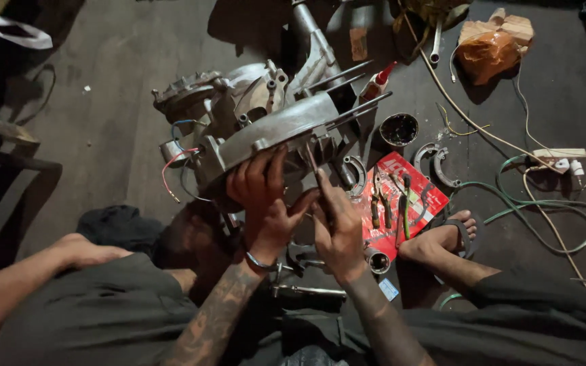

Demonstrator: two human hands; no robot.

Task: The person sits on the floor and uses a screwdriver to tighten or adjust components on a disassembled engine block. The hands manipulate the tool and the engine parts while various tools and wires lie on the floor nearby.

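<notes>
The left hand [260,196] is gripping the near edge of the grey engine casing [266,125] lying mid-floor, fingers curled over it; the right hand [337,227] is pinching a thin tool [312,163] against it, on dark concrete floor [103,102] strewn with cables [544,203]

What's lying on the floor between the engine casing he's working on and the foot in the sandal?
In the head view, between the engine casing and the sandalled foot lies a red sheet with several small hand tools on it.
</notes>
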